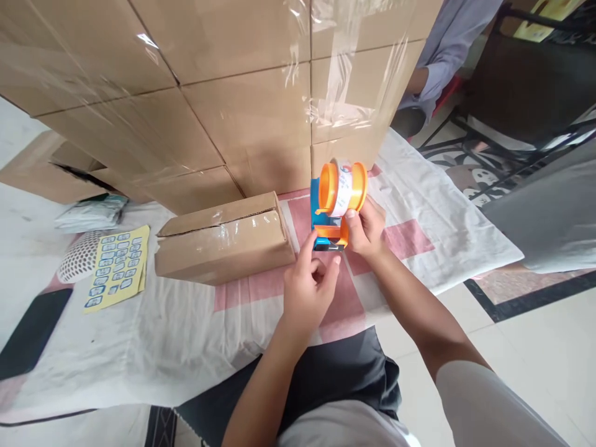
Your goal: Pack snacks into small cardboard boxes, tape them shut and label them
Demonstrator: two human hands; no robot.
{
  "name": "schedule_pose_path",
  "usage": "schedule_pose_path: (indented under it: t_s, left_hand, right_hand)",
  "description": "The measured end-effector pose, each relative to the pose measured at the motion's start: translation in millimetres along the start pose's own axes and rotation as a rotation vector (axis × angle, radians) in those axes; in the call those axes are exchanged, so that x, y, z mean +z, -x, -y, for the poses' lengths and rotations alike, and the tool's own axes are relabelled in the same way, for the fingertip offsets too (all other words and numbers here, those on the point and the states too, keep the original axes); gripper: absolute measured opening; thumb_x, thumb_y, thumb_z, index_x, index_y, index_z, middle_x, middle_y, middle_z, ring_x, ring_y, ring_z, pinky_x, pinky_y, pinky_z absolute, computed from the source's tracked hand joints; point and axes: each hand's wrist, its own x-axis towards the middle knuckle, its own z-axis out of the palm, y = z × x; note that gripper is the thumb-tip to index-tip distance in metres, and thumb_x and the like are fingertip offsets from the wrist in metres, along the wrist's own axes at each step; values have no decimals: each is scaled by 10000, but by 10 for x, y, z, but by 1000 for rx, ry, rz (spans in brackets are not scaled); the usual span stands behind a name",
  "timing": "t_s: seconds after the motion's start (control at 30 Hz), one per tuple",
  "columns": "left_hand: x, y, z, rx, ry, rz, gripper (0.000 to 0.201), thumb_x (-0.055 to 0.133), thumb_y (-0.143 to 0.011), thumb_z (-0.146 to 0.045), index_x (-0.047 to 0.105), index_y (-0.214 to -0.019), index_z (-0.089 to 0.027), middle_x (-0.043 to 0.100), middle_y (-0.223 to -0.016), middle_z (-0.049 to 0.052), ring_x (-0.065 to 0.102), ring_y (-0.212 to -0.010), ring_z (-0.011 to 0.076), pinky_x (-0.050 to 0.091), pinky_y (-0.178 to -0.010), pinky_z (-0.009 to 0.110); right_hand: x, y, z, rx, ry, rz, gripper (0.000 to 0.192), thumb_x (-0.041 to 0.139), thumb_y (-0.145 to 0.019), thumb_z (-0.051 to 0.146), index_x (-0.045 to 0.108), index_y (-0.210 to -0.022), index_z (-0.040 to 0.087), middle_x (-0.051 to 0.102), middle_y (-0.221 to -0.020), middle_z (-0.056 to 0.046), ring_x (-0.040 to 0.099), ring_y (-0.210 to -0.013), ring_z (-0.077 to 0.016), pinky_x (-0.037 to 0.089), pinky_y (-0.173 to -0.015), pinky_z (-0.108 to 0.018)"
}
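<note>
at the far left of the cloth-covered surface (181,354) lies a dark phone (35,332), with a yellow sticker sheet (118,267) just beside it. next comes a closed cardboard box (223,239), its long axis running left to right and rising a little toward its right end; clear tape glints along its seam, and a wrapped stack of boxes (246,118) stands behind. just right of that end is the person's left hand (307,285), the nearer of the two to the box. its thumb and forefinger stand apart at the lower end of what looks like a tape dispenser (331,186), one either side of the dark edge; whether they pinch anything there cannot be told. the dispenser, blue and orange, is held up over the surface, beyond the box's right end, its long axis pointing away from the person and so roughly across the box's. at its right side the right hand (367,226) pinches it, thumb on the orange part, the other fingers behind. farther right, another person's sleeve (435,81) shows past the stack.
</note>
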Motion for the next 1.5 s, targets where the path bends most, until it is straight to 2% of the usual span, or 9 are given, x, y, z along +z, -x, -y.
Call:
schedule_pose_path:
  t_s: [0.23,0.37,0.5,0.6,0.77,1.0,1.17,1.37,1.5]
  left_hand:
    - [146,-335,30,-190,258,84,318,663,-935,-417,690,-1201,-244,322,-531,-87,313,-491,99,308,-520,250]
    - [180,-419,23,-134,238,61,206,656,-944,-407,749,-930,-224,373,-598,-45,357,-549,106,331,-540,261]
    - [158,-462,70,47,93,-89,161,697,-923,-370,775,-916,-229,595,-955,49,580,-838,156,472,-728,286]
    - [119,-491,95,50,101,-69,166,662,-946,-361,759,-936,-227,662,-1218,84,644,-1086,206,515,-821,295]
    - [135,-448,136,-184,270,102,223,633,-958,-405,734,-976,-207,743,-823,40,739,-833,189,571,-785,301]
    - [224,-346,260,-350,456,126,210,691,-903,-357,608,-1021,-204,726,-730,10,702,-690,152,572,-722,294]
    - [218,-348,283,-359,526,100,341,693,-903,-333,363,-917,-251,718,-691,-26,679,-655,136,548,-729,293]
    - [240,-319,249,-239,480,69,380,647,-954,-358,288,-877,-260,696,-764,-15,725,-773,164,528,-749,295]
    - [247,-257,308,-245,369,128,363,655,-954,-353,318,-866,-251,651,-762,-19,724,-778,158,490,-687,253]
  right_hand:
    - [-96,-106,-116,-120,62,121,358,378,-1058,436,495,-782,239,524,-738,-43,522,-659,-196,443,-615,-347]
    - [-83,-126,-186,-99,86,162,389,362,-1067,459,472,-766,238,494,-737,-36,516,-681,-195,447,-648,-353]
    - [-40,-113,-257,-20,156,66,380,379,-1074,448,473,-778,230,471,-752,-37,514,-733,-208,456,-724,-382]
    - [-8,-97,-275,74,157,51,417,384,-1071,498,506,-777,229,486,-769,-41,535,-830,-235,470,-843,-430]
    - [-3,-124,-297,253,87,-45,485,428,-1046,585,537,-753,214,501,-741,-14,532,-779,-191,471,-839,-382]
    - [36,-154,-378,508,-110,-114,511,518,-998,587,438,-668,205,412,-636,38,408,-599,-104,354,-605,-268]
    - [112,-132,-319,649,-253,-146,466,570,-984,464,397,-631,213,357,-607,48,377,-560,-94,359,-569,-258]
    - [202,-46,-200,963,-474,-35,430,583,-936,381,377,-589,234,363,-519,47,339,-458,-100,316,-441,-258]
    - [178,-59,-363,822,-475,18,462,551,-939,591,452,-651,244,463,-536,16,514,-554,-175,457,-513,-306]
